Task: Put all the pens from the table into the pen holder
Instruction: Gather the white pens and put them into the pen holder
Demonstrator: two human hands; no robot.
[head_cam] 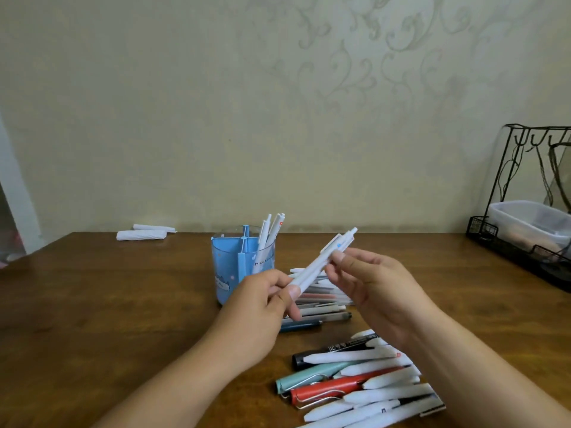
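Left hand (pixel 268 299): we record it pinching the lower end of two white pens (pixel 321 261), raised above the table (pixel 123 304). Pen holder (pixel 239 264): blue, divided, upright behind that hand, with white pens (pixel 272 228) standing in its right compartment. Right hand (pixel 374 282): fingers curled round the same pens' upper part. Loose pens (pixel 318 305) lie beside the holder; a second heap (pixel 364 387) lies nearer us. Wire rack (pixel 525 193), far right, holds a plastic tub (pixel 525 219).
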